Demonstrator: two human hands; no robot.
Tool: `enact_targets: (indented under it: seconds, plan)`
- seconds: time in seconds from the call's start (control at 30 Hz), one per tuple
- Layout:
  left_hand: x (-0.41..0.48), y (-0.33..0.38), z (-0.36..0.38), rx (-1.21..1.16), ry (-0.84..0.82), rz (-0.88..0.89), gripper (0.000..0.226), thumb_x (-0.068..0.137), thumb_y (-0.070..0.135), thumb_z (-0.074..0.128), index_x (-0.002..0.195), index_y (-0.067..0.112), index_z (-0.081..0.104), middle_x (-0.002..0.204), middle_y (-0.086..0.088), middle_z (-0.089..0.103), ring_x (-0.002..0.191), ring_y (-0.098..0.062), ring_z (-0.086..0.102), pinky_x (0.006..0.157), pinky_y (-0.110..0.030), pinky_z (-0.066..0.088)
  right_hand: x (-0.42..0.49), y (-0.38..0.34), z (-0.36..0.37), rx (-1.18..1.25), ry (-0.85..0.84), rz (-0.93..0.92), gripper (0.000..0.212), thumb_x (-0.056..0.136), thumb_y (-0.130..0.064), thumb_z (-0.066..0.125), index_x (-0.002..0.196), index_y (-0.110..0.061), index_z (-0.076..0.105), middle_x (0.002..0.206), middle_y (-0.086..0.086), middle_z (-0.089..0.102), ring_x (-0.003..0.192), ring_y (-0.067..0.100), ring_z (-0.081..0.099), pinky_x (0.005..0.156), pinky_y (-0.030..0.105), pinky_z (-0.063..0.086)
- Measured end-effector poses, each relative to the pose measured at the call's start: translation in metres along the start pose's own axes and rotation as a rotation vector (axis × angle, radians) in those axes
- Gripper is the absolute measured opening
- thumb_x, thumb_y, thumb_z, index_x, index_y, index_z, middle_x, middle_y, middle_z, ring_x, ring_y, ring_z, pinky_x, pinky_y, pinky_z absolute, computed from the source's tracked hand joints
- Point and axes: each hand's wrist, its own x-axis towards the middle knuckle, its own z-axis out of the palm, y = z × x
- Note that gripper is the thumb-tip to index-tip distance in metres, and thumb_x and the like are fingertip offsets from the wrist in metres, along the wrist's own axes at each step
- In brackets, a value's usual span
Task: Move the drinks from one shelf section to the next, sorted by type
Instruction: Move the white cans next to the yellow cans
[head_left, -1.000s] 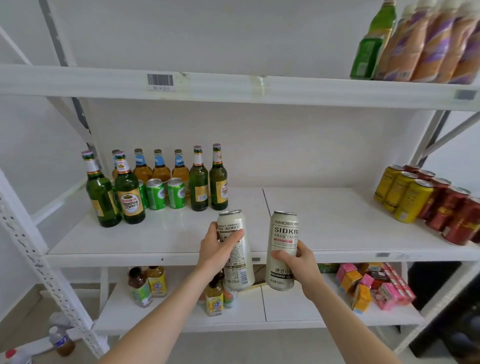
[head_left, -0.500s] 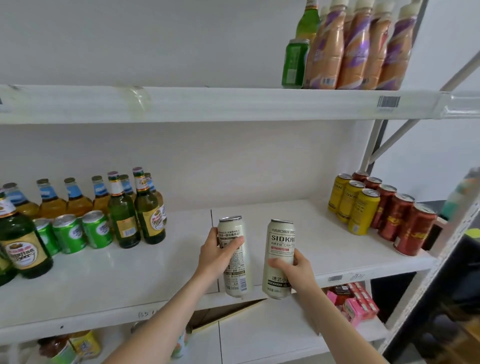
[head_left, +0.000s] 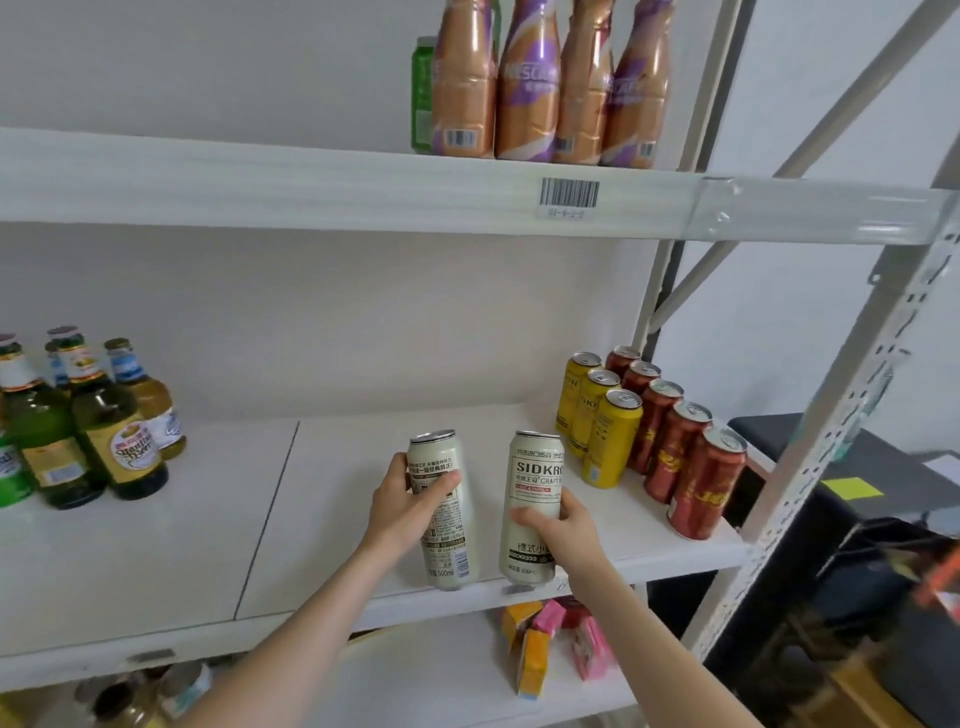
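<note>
Head cam, looking down at both forearms reaching in from the bottom of the frame. The left hand (head_left: 402, 512) is wrapped around the middle of a tall cream can (head_left: 448, 551), thumb across the front, and the can tilts a little with its back label facing us. The right hand (head_left: 563, 525) grips a second cream can (head_left: 535, 478) low on its side, upright, with the SIDKRO craft lettering showing. Both cans are held just in front of the white shelf (head_left: 311, 519), side by side but not touching.

Just right of the right hand there's a row of yellow cans (head_left: 602, 426), and past those a row of red cans (head_left: 680, 457), all standing on that same shelf. Well off to the left of the left hand sits a cluster of green glass beer bottles (head_left: 98, 431) with gold labels. Above the hands, the upper shelf (head_left: 311, 182) carries shiny brown-and-purple shrink-wrapped bottles (head_left: 530, 83), with a barcode sticker (head_left: 569, 195) on its front edge. Below the right forearm, small pink and orange cartons (head_left: 535, 654) lie jumbled on the lower shelf. The cans are smooth metal cylinders with pull-tab tops.
</note>
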Motion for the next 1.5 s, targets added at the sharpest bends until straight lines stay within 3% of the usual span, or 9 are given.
enact_targets:
  seconds: [0.1,0.23,0.37,0.57,0.67,0.87,1.37,1.5]
  plan:
    - [0.002,0.001,0.033,0.005,0.033,-0.015,0.056,0.058,0.064,0.072,0.097,0.027,0.057,0.094,0.009,0.071,0.09,-0.008,0.067,0.08,-0.034,0.054,0.016,0.002,-0.031,-0.014,-0.02,0.004,0.036,0.074,-0.011,0.08,0.105,-0.02,0.066,0.095,0.0,0.075,0.085,0.017,0.072,0.066,0.029,0.057]
    - [0.015,0.001,0.065,0.033,0.042,-0.014,0.059,0.052,0.068,0.07,0.094,0.029,0.058,0.089,0.012,0.072,0.086,-0.004,0.068,0.073,-0.029,0.053,0.042,0.007,-0.057,0.006,-0.043,0.011,0.034,0.074,-0.009,0.079,0.103,-0.021,0.066,0.092,-0.001,0.076,0.081,0.015,0.072,0.061,0.024,0.056]
    - [0.042,0.0,0.083,0.058,0.058,-0.003,0.06,0.051,0.067,0.071,0.095,0.029,0.058,0.088,0.014,0.072,0.086,-0.003,0.068,0.076,-0.03,0.054,0.075,0.009,-0.065,0.017,-0.057,0.024,0.035,0.073,-0.011,0.08,0.103,-0.023,0.066,0.094,-0.001,0.075,0.084,0.017,0.072,0.066,0.027,0.056]
    - [0.088,0.0,0.093,0.104,0.053,0.026,0.06,0.051,0.067,0.072,0.096,0.031,0.056,0.09,0.013,0.072,0.084,0.0,0.067,0.074,-0.028,0.053,0.126,0.009,-0.054,0.027,-0.071,0.0,0.037,0.071,-0.013,0.082,0.102,-0.026,0.066,0.085,-0.011,0.075,0.075,0.004,0.071,0.056,0.015,0.052]
    - [0.111,-0.001,0.095,0.136,0.038,0.061,0.056,0.055,0.063,0.074,0.096,0.031,0.055,0.089,0.013,0.072,0.082,0.003,0.067,0.071,-0.025,0.052,0.149,0.01,-0.046,0.038,-0.068,-0.011,0.04,0.07,-0.015,0.083,0.103,-0.028,0.065,0.092,-0.009,0.075,0.08,0.005,0.071,0.064,0.019,0.053]
    - [0.15,-0.002,0.098,0.171,0.038,0.097,0.053,0.058,0.058,0.076,0.098,0.032,0.053,0.09,0.014,0.072,0.087,-0.003,0.068,0.076,-0.03,0.055,0.192,0.008,-0.031,0.042,-0.062,-0.041,0.047,0.07,-0.015,0.084,0.11,-0.027,0.062,0.1,-0.008,0.073,0.091,0.01,0.069,0.07,0.024,0.052]
    - [0.198,-0.011,0.101,0.2,0.081,0.106,0.062,0.052,0.063,0.071,0.101,0.029,0.052,0.095,0.012,0.072,0.09,-0.013,0.069,0.083,-0.045,0.056,0.268,0.01,-0.011,-0.019,-0.048,-0.119,0.059,0.067,-0.014,0.086,0.113,-0.032,0.054,0.102,-0.013,0.069,0.091,0.001,0.065,0.067,0.016,0.048]
    - [0.199,-0.013,0.1,0.202,0.057,0.126,0.064,0.053,0.062,0.071,0.103,0.027,0.051,0.096,0.01,0.071,0.091,-0.017,0.069,0.084,-0.046,0.055,0.278,0.015,-0.008,-0.028,-0.054,-0.144,0.063,0.066,-0.009,0.086,0.117,-0.026,0.054,0.106,-0.006,0.07,0.095,0.009,0.067,0.072,0.022,0.052]
